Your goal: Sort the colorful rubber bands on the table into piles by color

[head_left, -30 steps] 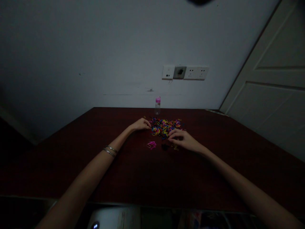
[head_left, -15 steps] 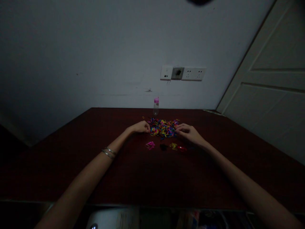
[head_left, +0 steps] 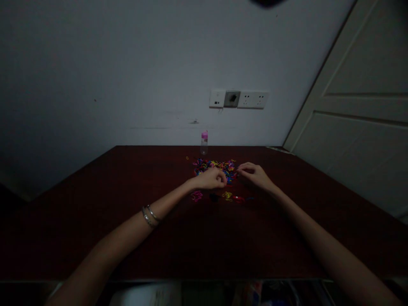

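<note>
A heap of small colourful rubber bands (head_left: 219, 164) lies on the dark red table. My left hand (head_left: 210, 178) is over the heap's near side with its fingers curled shut; what they hold, if anything, is hidden. At the heap's right edge, my right hand (head_left: 255, 175) has thumb and fingertips brought together, and whatever is between them is too small to name. In front of the heap lie little groups sorted by colour: pink bands (head_left: 196, 195), black bands (head_left: 214, 197), yellow bands (head_left: 227, 196), red bands (head_left: 238, 199) and a faint blue bit (head_left: 250, 198).
Behind the heap a clear bottle with a pink cap (head_left: 204, 143) stands near the wall. Wall sockets (head_left: 239, 99) are above it. A pale door (head_left: 360, 110) borders the table's right side. Below the table's front edge, an open space holds assorted items (head_left: 255, 294).
My left hand has moved right, from the heap's left edge to across its near side. My right hand stays by the right edge. The view has shifted slightly.
</note>
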### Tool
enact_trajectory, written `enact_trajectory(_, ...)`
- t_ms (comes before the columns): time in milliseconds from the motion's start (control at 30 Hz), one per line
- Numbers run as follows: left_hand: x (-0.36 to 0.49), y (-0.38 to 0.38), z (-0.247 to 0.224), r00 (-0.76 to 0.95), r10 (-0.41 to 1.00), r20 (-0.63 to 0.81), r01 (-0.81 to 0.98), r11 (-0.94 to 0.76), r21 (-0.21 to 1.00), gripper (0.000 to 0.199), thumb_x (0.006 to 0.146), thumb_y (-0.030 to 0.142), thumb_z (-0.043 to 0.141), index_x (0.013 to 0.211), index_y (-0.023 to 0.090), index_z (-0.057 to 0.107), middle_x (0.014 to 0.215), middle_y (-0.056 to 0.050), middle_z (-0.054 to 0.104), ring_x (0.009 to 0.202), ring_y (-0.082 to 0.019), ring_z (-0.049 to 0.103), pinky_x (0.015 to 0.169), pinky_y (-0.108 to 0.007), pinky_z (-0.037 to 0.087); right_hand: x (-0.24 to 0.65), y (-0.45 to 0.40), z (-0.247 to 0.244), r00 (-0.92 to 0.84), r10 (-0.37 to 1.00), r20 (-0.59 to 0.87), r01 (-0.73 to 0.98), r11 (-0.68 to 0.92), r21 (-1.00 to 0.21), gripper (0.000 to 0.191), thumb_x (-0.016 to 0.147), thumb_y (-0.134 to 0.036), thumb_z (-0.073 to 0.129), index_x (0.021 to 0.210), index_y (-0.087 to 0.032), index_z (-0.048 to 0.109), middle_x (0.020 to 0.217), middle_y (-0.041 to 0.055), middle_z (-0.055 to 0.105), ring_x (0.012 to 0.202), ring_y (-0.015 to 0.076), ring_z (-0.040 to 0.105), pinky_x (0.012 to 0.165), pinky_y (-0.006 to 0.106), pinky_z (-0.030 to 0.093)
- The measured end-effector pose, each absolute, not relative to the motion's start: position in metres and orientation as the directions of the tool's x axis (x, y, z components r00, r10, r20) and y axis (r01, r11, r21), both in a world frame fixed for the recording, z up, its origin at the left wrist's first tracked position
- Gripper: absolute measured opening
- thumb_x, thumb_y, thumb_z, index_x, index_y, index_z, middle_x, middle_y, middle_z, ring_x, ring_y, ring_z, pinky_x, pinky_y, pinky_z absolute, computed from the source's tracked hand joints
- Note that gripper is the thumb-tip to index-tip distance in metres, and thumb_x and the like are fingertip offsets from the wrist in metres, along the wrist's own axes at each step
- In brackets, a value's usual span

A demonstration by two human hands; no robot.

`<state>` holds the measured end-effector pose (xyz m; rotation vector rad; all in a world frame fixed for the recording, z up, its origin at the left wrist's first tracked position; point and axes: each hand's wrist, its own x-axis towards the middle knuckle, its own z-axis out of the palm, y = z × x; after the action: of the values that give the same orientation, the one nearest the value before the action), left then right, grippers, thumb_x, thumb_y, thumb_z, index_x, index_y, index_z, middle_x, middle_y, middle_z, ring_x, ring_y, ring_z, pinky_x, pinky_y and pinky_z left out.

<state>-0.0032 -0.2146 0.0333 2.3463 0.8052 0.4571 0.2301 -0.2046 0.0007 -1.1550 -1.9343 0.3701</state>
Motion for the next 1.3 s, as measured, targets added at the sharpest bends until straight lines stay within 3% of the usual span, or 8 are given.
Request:
enact_trajectory(233,0.030,-0.233,0.016,0.812,0.578,0.079,0.439,-0.695,0.570,0.011,0.066,0.021,0.059,0.074,0.015,0.065,0.059,0.001,0.057,0.051,-0.008,0.047,0.049,-0.020,0.030,0.241,-0.201,-0.004,-0.247,0.838,0.487,0.674,0.509,-0.535,0.017,0.075,-0.028,0.054,0.079,-0.017,0.067,0.086,0.0059,0.062,0.083,0.0181,0.059,0.079,0.032,0.045)
enact_trajectory(400,0.022,-0.218,0.018,0.764,0.625,0.164,0.412,-0.666,0.622,0.017,0.069,0.028,0.060,0.077,0.014,0.066,0.054,0.002,0.053,0.049,-0.008,0.045,0.049,-0.020,0.030,0.259,-0.191,-0.017,-0.246,0.874,0.418,0.778,0.435,-0.453,0.020,0.074,-0.022,0.054,0.088,-0.018,0.067,0.091,0.0072,0.063,0.083,0.0187,0.060,0.077,0.032,0.047)
enact_trajectory(633,-0.023,-0.161,0.016,0.373,0.884,0.283,0.371,-0.421,0.828,0.023,0.070,0.031,0.057,0.071,0.009,0.064,0.056,0.000,0.055,0.052,-0.008,0.045,0.049,-0.020,0.031,0.264,-0.182,-0.030,-0.290,0.847,0.445,0.759,0.487,-0.432,0.030,0.079,-0.025,0.052,0.107,-0.018,0.061,0.106,0.0093,0.062,0.098,0.0217,0.057,0.089,0.039,0.043)
enact_trajectory(767,-0.059,-0.134,0.005,0.083,0.968,0.237,0.262,-0.251,0.932,0.022,0.068,0.033,0.058,0.069,0.011,0.060,0.045,0.004,0.044,0.041,-0.006,0.037,0.042,-0.019,0.025,0.259,-0.179,-0.035,-0.289,0.841,0.457,0.755,0.494,-0.431,0.030,0.079,-0.024,0.053,0.107,-0.018,0.060,0.105,0.0096,0.062,0.097,0.0217,0.058,0.087,0.039,0.044)
enact_trajectory(867,-0.084,-0.123,-0.002,-0.029,0.985,0.170,0.123,-0.165,0.979,0.025,0.070,0.037,0.055,0.072,0.012,0.058,0.042,0.007,0.037,0.034,-0.004,0.027,0.037,-0.018,0.016,0.258,-0.178,-0.038,-0.303,0.838,0.453,0.745,0.505,-0.436,0.028,0.078,-0.022,0.053,0.105,-0.019,0.061,0.102,0.0082,0.063,0.093,0.0207,0.059,0.085,0.038,0.046)
enact_trajectory(1067,-0.104,-0.116,-0.011,-0.039,0.999,0.028,-0.173,-0.035,0.984,0.025,0.070,0.037,0.054,0.078,0.013,0.054,0.045,0.008,0.036,0.032,-0.002,0.023,0.034,-0.017,0.011,0.256,-0.179,-0.037,-0.313,0.832,0.458,0.736,0.517,-0.436,0.024,0.078,-0.022,0.051,0.098,-0.018,0.064,0.096,0.0086,0.065,0.088,0.0210,0.060,0.082,0.038,0.046)
enact_trajectory(1300,-0.103,-0.114,-0.020,-0.013,0.998,0.065,-0.119,-0.066,0.991,0.025,0.073,0.037,0.051,0.078,0.013,0.054,0.045,0.008,0.036,0.032,-0.002,0.024,0.034,-0.017,0.012,0.255,-0.179,-0.038,-0.295,0.838,0.459,0.746,0.502,-0.437,0.026,0.078,-0.020,0.050,0.099,-0.018,0.063,0.094,0.0083,0.064,0.085,0.0196,0.060,0.081,0.037,0.047)
